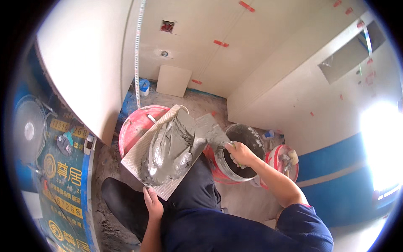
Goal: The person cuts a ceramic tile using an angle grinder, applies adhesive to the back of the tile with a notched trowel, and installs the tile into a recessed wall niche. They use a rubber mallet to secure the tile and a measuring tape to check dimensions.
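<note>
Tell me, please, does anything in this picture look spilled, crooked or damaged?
Nothing looks spilled. The grey mortar sits in an uneven heap on the tile, which the left hand holds tilted over the lap. The right hand presses the trowel into it. The floor is dusty and rough.

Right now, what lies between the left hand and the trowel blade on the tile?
In the head view, a thick heap of grey mortar covers the tile between the left hand and the trowel held by the right hand.

Trowel on mortar-covered tile
</note>
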The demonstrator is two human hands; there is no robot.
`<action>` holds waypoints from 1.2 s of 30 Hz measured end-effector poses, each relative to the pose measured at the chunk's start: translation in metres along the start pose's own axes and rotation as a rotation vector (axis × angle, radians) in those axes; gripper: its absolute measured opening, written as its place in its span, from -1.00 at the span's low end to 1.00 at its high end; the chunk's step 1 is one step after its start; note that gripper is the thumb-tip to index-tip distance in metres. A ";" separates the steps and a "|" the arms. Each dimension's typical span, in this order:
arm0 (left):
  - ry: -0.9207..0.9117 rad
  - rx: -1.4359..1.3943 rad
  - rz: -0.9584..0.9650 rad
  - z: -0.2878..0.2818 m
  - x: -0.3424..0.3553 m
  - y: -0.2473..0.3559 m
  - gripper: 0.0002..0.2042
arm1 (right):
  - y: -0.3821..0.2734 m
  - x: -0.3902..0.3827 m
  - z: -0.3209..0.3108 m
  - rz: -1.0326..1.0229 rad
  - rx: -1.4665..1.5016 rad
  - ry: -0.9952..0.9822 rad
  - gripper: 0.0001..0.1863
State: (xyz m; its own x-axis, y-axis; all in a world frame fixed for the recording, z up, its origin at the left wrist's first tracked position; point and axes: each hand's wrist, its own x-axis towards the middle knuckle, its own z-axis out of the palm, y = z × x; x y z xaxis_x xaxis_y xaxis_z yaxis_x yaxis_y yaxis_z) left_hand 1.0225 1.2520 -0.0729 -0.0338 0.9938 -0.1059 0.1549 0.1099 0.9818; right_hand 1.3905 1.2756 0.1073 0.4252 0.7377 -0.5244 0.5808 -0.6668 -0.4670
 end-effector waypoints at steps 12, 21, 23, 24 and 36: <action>-0.069 -0.084 -0.026 -0.008 0.003 0.008 -0.61 | -0.029 0.042 -0.014 0.076 0.399 -0.378 -0.40; -0.149 -0.307 -0.253 -0.006 0.004 0.028 -0.66 | -0.013 0.137 0.000 -0.330 -0.114 0.314 -0.39; -0.171 -0.311 -0.225 -0.008 0.006 0.026 -0.67 | 0.007 0.132 -0.008 -0.444 -0.258 0.480 -0.39; -0.104 -0.249 -0.147 -0.014 0.004 0.020 -0.67 | -0.021 0.096 -0.003 -0.278 0.044 0.213 -0.38; -0.248 -0.469 -0.151 -0.021 0.009 0.004 -0.72 | -0.013 -0.080 0.035 0.132 0.250 -0.723 -0.28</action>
State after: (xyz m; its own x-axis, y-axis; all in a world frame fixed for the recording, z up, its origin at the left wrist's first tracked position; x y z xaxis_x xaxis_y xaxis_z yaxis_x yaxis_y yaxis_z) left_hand 1.0024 1.2608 -0.0664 0.2213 0.9478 -0.2297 -0.2923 0.2892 0.9116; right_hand 1.3249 1.2214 0.1302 -0.1285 0.4555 -0.8809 0.3461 -0.8118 -0.4703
